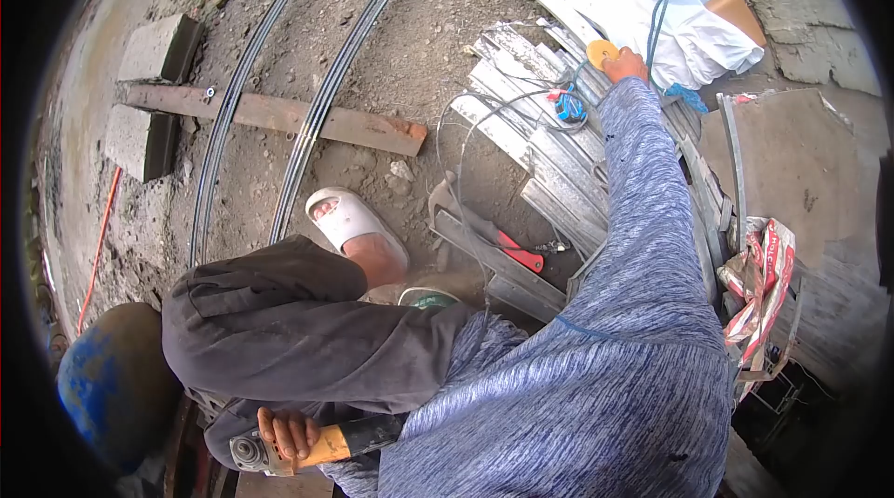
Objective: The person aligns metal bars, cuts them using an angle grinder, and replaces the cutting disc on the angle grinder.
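At the lower left, the fingers of my left hand [289,433] wrap over an angle grinder [326,447] with an orange-yellow body and a metal head. No disc can be made out on the grinder. My right arm stretches to the upper right in a blue-grey sleeve. My right hand [626,65] is closed on the edge of a round yellow disc [602,54], above a pile of pale metal strips [559,158]. Just below that hand, a blue tape measure [570,108] lies on the strips among thin cables.
Long thin bars [346,63] cross a wooden plank [279,116] beside concrete blocks [149,142]. A red-handled tool [521,253] lies near my sandalled foot [358,226]. White sacking [643,9] stands upper right, a torn red-white bag [765,279] right, a blue-stained rounded object [121,386] lower left.
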{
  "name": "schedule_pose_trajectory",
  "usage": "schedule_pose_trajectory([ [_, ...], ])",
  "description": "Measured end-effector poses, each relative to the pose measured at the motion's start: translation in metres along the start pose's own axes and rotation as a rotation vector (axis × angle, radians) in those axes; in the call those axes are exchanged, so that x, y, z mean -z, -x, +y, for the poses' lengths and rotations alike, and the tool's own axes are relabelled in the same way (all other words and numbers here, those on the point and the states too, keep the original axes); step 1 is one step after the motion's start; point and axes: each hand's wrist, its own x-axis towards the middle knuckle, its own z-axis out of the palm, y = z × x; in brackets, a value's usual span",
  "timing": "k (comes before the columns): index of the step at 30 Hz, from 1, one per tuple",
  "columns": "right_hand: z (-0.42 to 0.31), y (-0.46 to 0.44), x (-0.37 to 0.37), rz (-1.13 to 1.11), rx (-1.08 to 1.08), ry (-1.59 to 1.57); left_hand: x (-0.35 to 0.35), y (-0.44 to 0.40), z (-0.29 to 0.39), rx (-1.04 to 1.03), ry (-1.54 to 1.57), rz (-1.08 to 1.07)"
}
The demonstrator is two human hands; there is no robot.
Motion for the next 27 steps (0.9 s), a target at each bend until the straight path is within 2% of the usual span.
schedule_pose_trajectory([
  [2,-0.001,0.000,0.004,-0.117,0.004,-0.036,-0.003,-0.002,-0.001,-0.003,0.003,0.000],
  [8,-0.004,-0.001,0.004,-0.148,0.010,-0.023,0.000,0.001,0.003,-0.007,0.011,-0.006],
  [14,-0.009,0.007,0.001,-0.027,-0.035,-0.116,-0.003,-0.001,0.000,-0.010,0.022,-0.010],
  [17,-0.011,0.011,0.004,-0.016,-0.014,-0.087,-0.002,0.000,0.001,-0.012,0.028,-0.011],
  [23,0.008,-0.020,-0.021,-0.031,-0.083,-0.265,-0.001,0.002,-0.001,-0.021,0.032,-0.012],
  [27,0.003,-0.018,-0.015,-0.069,-0.068,-0.224,0.000,0.004,-0.001,-0.025,0.035,-0.012],
])
